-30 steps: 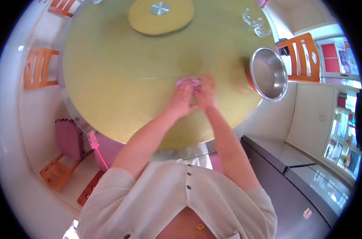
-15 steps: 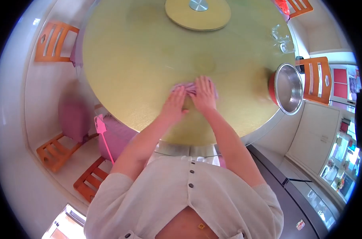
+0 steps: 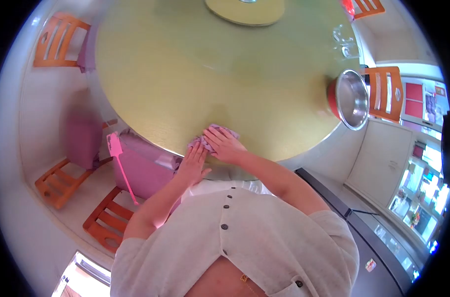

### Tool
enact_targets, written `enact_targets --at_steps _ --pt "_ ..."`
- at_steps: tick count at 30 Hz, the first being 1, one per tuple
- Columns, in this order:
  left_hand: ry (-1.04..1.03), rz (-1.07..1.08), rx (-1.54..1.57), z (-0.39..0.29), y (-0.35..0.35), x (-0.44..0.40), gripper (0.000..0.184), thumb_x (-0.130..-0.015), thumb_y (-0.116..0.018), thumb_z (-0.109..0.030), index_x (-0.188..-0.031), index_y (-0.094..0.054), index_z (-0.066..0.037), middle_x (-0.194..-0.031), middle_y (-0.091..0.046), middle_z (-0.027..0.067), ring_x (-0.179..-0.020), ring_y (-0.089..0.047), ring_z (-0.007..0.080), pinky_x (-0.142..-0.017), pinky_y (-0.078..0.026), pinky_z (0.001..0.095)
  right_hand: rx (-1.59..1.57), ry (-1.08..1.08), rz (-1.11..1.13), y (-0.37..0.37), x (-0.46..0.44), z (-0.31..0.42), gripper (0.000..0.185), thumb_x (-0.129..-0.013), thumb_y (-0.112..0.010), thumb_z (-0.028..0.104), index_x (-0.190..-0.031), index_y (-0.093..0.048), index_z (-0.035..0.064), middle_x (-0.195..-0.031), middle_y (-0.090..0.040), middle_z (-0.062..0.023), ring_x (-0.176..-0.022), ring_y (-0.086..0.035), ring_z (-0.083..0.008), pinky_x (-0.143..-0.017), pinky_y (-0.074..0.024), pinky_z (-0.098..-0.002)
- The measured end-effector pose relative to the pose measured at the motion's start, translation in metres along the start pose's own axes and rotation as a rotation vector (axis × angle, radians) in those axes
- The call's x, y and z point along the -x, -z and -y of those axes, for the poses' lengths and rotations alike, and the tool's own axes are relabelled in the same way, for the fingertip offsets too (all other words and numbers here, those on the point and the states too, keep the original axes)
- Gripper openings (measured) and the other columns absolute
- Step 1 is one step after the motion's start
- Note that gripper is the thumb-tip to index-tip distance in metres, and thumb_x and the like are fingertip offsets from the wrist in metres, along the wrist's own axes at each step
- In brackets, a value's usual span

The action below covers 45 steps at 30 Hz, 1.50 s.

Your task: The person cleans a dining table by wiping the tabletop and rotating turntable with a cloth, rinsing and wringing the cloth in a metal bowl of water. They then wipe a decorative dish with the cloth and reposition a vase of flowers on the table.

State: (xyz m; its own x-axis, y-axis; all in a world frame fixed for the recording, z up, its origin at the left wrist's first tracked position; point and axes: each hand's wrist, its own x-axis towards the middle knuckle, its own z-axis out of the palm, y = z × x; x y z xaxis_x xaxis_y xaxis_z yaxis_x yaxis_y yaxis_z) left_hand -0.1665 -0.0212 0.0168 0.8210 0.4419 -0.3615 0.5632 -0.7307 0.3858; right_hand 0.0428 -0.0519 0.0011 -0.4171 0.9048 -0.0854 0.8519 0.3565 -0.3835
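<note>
With grip unclenched and fingers extended, a person's left hand (image 3: 191, 166) and right hand (image 3: 226, 145) pressed a crumpled purple cloth (image 3: 229, 130) against the near part of a yellow surface (image 3: 175, 89). A metal bowl (image 3: 332, 98) stood to the right, clear glassware (image 3: 347, 49) beyond it, and a round turntable (image 3: 244, 15) farthest off.

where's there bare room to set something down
Bare: middle and left of the round yellow tabletop, between crumpled purple cloth and round yellow turntable. Crowded: right edge, with red-and-silver round bowl and transparent items; near edge, left hand and right hand on cloth.
</note>
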Motion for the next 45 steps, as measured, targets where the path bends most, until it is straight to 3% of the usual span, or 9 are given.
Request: enact_targets --at_steps 7,14,28,34,37,39,41,44,45 --pt "-0.361 0.107 -0.023 -0.072 -0.003 -0.065 0.079 -0.081 -0.062 -0.042 -0.141 -0.032 -0.002 -0.149 -0.027 0.0124 -0.141 -0.019 0.0258 -0.116 -0.013 0.0403 -0.021 -0.214 0.040 0.005 0.126 -0.041 0.068 -0.084 -0.058 0.041 -0.139 -0.039 0.0043 -0.148 -0.032 -0.0087 -0.140 -0.022 -0.0243 -0.114 -0.0159 -0.0444" --pt "-0.416 0.032 0.025 -0.160 -0.012 -0.171 0.082 -0.079 -0.065 -0.041 -0.141 -0.032 0.000 -0.150 -0.025 0.0161 -0.141 -0.017 0.0285 -0.116 -0.014 0.0420 0.039 -0.488 -0.068 0.032 0.198 -0.123 0.066 -0.084 -0.056 0.040 -0.138 -0.041 0.0056 -0.150 -0.029 -0.0086 -0.140 -0.023 -0.0256 -0.113 -0.0180 -0.0458" --pt "-0.044 -0.267 0.009 -0.201 0.016 -0.329 0.078 -0.076 -0.068 -0.034 -0.137 -0.036 0.004 -0.148 -0.028 0.0187 -0.139 -0.023 0.0295 -0.114 -0.020 0.0412 0.091 -0.680 -0.322 0.060 0.147 -0.268 0.061 -0.086 -0.054 0.026 -0.140 -0.035 0.0034 -0.149 -0.028 -0.0131 -0.141 -0.019 -0.0297 -0.113 -0.0144 -0.0470" --pt "-0.005 -0.258 -0.014 -0.191 0.031 -0.315 0.066 -0.078 -0.066 -0.023 -0.133 -0.041 0.003 -0.146 -0.031 0.0196 -0.137 -0.027 0.0300 -0.112 -0.024 0.0415 -0.081 -0.620 -0.549 0.072 0.153 -0.263 0.052 -0.081 -0.061 0.011 -0.131 -0.049 0.0066 -0.137 -0.045 -0.0139 -0.131 -0.037 -0.0327 -0.108 -0.0272 -0.0479" --pt "-0.062 -0.261 0.116 -0.179 0.038 -0.309 0.059 -0.077 -0.067 -0.016 -0.129 -0.046 0.000 -0.142 -0.039 0.0192 -0.131 -0.038 0.0297 -0.107 -0.033 0.0442 -0.048 -0.472 -0.620 0.078 0.146 -0.262 0.033 -0.082 -0.060 0.010 -0.115 -0.061 0.0045 -0.115 -0.061 -0.0135 -0.108 -0.056 -0.0328 -0.094 -0.0419 -0.0445" --pt "-0.037 -0.397 0.268 -0.169 0.042 -0.304 0.048 -0.078 -0.064 -0.014 -0.121 -0.050 0.003 -0.133 -0.046 0.0209 -0.123 -0.045 0.0317 -0.102 -0.037 0.0433 -0.712 -0.977 -0.639 0.088 0.133 -0.258 0.020 -0.085 -0.059 0.010 -0.102 -0.066 0.0017 -0.098 -0.066 -0.0129 -0.088 -0.061 -0.0318 -0.081 -0.0478 -0.0402" --pt "-0.013 -0.534 0.419 -0.158 0.047 -0.301 0.038 -0.080 -0.062 -0.012 -0.113 -0.055 0.005 -0.124 -0.053 0.0225 -0.116 -0.051 0.0336 -0.097 -0.042 0.0424 -0.915 -1.042 -0.762 0.103 0.115 -0.267 0.021 -0.086 -0.058 0.010 -0.104 -0.065 0.0009 -0.095 -0.066 -0.0134 -0.085 -0.062 -0.0314 -0.079 -0.0484 -0.0385" --pt "0.406 -0.763 0.614 -0.136 0.053 -0.302 0.028 -0.086 -0.057 -0.012 -0.111 -0.054 0.001 -0.112 -0.060 0.0160 -0.093 -0.063 0.0269 -0.079 -0.052 0.0384 -1.088 -1.034 -1.011 0.131 0.080 -0.283 0.024 -0.087 -0.056 0.010 -0.109 -0.062 0.0000 -0.101 -0.065 -0.0145 -0.090 -0.061 -0.0311 -0.082 -0.0479 -0.0375" --pt "0.661 -0.787 1.077 -0.122 0.057 -0.309 0.024 -0.090 -0.054 -0.015 -0.108 -0.054 0.001 -0.108 -0.061 0.0148 -0.089 -0.063 0.0242 -0.077 -0.053 0.0353 -1.051 -0.961 -1.134 0.138 0.066 -0.290 0.027 -0.088 -0.055 0.009 -0.113 -0.060 -0.0001 -0.108 -0.064 -0.0151 -0.098 -0.060 -0.0313 -0.087 -0.0467 -0.0382"
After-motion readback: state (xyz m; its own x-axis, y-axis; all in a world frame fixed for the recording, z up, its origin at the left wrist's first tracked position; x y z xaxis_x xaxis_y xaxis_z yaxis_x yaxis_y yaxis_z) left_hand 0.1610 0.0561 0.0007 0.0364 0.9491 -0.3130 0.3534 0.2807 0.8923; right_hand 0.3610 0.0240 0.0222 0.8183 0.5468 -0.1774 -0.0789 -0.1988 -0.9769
